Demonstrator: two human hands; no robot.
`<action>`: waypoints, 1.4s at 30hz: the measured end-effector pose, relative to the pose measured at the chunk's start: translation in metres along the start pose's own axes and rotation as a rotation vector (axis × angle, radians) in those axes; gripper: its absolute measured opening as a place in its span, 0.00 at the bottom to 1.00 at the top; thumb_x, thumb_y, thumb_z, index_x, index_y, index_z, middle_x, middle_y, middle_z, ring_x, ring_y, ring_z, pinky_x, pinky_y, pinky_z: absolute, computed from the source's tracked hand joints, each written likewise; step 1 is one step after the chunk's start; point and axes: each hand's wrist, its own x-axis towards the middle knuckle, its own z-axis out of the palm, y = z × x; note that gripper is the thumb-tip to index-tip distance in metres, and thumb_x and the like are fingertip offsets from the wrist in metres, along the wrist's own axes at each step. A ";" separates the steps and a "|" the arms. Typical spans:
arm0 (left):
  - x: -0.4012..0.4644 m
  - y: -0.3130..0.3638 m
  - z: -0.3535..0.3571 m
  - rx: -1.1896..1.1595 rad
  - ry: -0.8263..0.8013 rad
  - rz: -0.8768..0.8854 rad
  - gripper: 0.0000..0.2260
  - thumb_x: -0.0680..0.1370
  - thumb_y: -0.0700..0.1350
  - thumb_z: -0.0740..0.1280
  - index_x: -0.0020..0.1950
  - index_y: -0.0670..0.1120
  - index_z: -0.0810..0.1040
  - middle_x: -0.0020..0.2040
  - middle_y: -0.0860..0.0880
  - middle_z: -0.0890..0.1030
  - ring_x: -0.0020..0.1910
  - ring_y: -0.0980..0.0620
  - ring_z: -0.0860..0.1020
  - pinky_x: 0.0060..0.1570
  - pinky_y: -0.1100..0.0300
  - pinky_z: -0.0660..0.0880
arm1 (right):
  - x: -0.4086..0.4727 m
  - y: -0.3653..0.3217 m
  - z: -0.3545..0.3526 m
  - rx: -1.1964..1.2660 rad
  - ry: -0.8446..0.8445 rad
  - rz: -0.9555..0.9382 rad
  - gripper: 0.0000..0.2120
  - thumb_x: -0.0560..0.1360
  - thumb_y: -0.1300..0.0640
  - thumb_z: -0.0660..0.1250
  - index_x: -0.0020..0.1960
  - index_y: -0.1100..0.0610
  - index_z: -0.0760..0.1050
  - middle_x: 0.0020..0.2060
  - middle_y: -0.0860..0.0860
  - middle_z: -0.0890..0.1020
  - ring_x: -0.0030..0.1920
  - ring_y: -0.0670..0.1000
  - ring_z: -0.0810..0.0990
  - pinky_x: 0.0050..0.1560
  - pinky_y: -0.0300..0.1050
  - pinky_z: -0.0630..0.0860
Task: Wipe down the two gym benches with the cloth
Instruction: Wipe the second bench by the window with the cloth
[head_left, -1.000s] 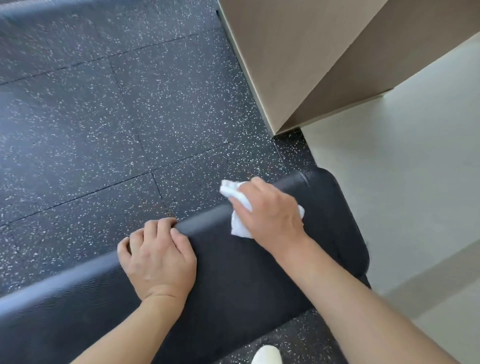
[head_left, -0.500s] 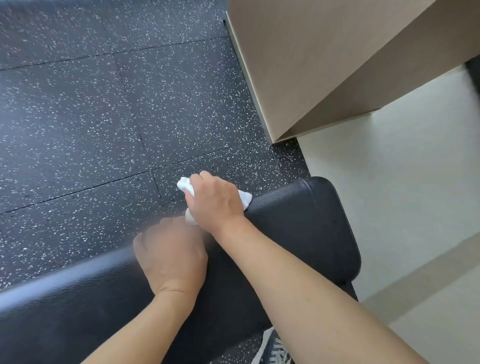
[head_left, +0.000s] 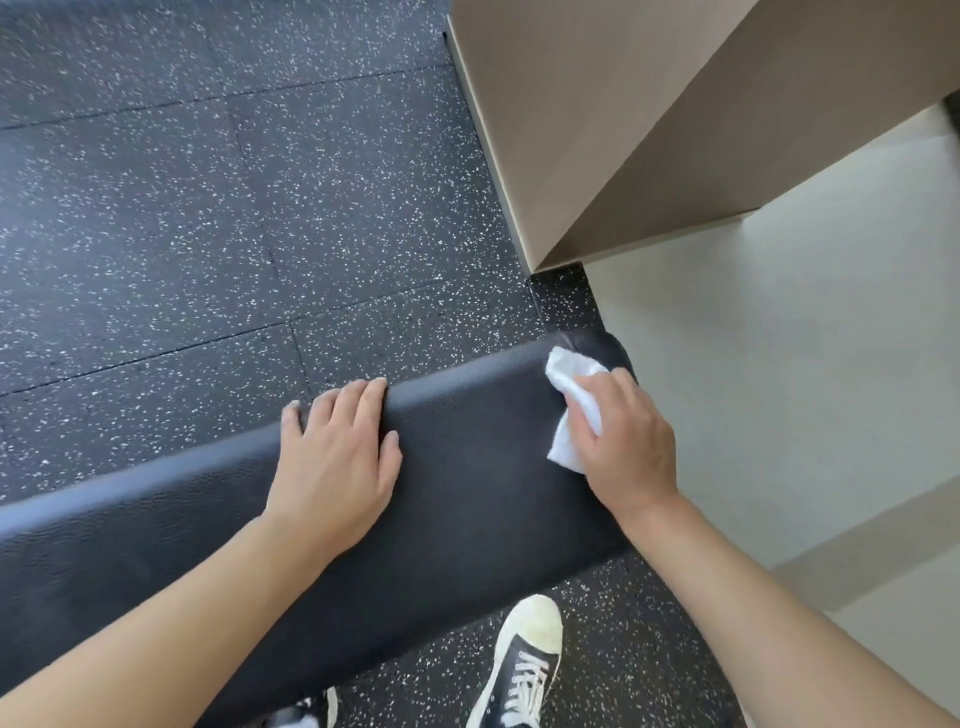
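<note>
A black padded gym bench (head_left: 467, 483) runs from the lower left to the middle right of the head view. My right hand (head_left: 623, 436) grips a crumpled white cloth (head_left: 571, 410) and presses it on the pad near the bench's right end. My left hand (head_left: 337, 447) rests flat on the pad, its fingers lying over the far edge. Only this one bench is in view.
Dark speckled rubber floor tiles (head_left: 208, 208) lie beyond the bench. A beige wall corner (head_left: 597, 130) stands at the upper right, with pale flooring (head_left: 779, 364) beside it. My black-and-white sneakers (head_left: 524, 670) stand on the rubber floor below the bench.
My right hand has swept the cloth from the far edge beside my left hand to the bench's right end. My left hand has stayed on the far edge.
</note>
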 end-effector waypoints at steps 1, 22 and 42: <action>0.010 0.014 -0.001 0.000 -0.014 0.024 0.31 0.82 0.57 0.47 0.81 0.45 0.65 0.77 0.46 0.72 0.74 0.43 0.71 0.74 0.37 0.63 | -0.018 0.002 0.000 0.009 -0.011 0.008 0.08 0.79 0.49 0.61 0.54 0.51 0.74 0.43 0.50 0.73 0.42 0.55 0.75 0.33 0.47 0.70; 0.109 0.143 0.026 -0.034 0.257 -0.067 0.18 0.83 0.55 0.50 0.36 0.48 0.65 0.31 0.54 0.70 0.34 0.45 0.68 0.33 0.53 0.57 | 0.031 0.034 0.012 0.144 0.116 0.212 0.07 0.75 0.56 0.72 0.49 0.58 0.77 0.43 0.53 0.79 0.37 0.56 0.77 0.32 0.48 0.69; 0.109 0.145 0.027 -0.041 0.269 -0.108 0.17 0.81 0.54 0.49 0.47 0.52 0.75 0.38 0.55 0.76 0.39 0.47 0.70 0.38 0.54 0.62 | -0.043 0.092 0.011 0.386 0.085 0.108 0.08 0.77 0.56 0.68 0.55 0.57 0.81 0.44 0.50 0.76 0.41 0.52 0.76 0.38 0.43 0.75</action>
